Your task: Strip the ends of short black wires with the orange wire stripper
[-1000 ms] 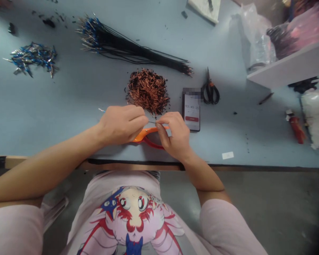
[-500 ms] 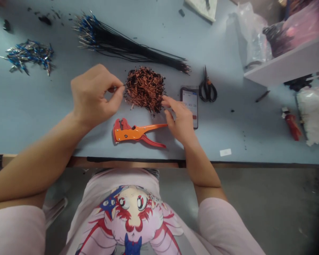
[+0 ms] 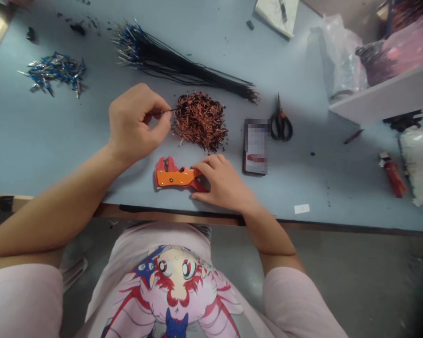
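My left hand [image 3: 136, 123] is closed in a pinch around a thin black wire [image 3: 172, 110], whose end points right toward a heap of copper-coloured wire bits [image 3: 199, 121]. The rest of that wire is hidden in the hand. My right hand [image 3: 227, 184] grips the handles of an orange and red wire stripper [image 3: 174, 178], fingers over the upper handle and thumb at the lower one. The stripper lies on the table with its jaws to the left, just below the heap.
A bundle of black wires [image 3: 197, 71] with blue-and-metal ends lies behind the heap. Loose blue-and-metal connectors [image 3: 58, 70] are at left. To the right are a phone [image 3: 255, 146], black-handled scissors [image 3: 282, 126], a red tool [image 3: 393, 176] and a shelf [image 3: 384, 94] with plastic bags.
My right hand has left the heap's right edge, moved down and left, and taken hold of the wire stripper. My left hand keeps its pinch; more wire shows now. The view has shifted slightly.
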`<action>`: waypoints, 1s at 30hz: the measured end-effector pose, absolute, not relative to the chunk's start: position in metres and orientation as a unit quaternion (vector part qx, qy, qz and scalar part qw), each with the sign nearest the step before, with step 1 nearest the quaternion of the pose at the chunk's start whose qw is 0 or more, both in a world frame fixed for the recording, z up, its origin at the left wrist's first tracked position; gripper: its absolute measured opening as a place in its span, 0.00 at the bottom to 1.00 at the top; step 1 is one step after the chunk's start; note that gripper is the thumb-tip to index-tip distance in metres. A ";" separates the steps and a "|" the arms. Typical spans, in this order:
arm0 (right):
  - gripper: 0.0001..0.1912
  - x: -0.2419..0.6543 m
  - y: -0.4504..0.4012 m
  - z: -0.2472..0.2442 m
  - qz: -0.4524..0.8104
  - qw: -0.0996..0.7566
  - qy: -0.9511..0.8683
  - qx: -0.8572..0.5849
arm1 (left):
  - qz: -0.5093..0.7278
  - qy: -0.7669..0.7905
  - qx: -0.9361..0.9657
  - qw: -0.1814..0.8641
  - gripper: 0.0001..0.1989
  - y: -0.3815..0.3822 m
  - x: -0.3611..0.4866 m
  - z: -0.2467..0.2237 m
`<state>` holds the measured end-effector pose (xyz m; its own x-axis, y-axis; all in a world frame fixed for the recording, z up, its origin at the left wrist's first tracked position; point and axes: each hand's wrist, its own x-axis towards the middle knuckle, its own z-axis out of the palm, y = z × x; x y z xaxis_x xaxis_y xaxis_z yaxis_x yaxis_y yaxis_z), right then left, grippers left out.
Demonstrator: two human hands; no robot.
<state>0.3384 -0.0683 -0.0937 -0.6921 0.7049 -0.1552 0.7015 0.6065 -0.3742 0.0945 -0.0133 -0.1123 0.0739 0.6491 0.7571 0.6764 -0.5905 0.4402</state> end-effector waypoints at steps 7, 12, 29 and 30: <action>0.20 0.353 -0.056 -0.091 0.307 0.225 -0.799 -0.466 | -0.530 -0.485 -0.695 -0.019 0.06 -0.017 0.091 -0.108; 0.20 0.367 -0.047 -0.089 0.557 0.284 -0.623 -0.471 | -0.553 -0.453 -0.698 -0.044 0.05 -0.018 0.093 -0.111; 0.24 0.349 -0.065 -0.084 0.811 0.247 -0.391 -0.358 | -0.532 -0.430 -0.712 -0.157 0.04 -0.036 0.119 -0.107; 0.23 0.349 -0.066 -0.084 0.812 0.249 -0.389 -0.357 | -0.538 -0.424 -0.712 -0.158 0.04 -0.036 0.120 -0.107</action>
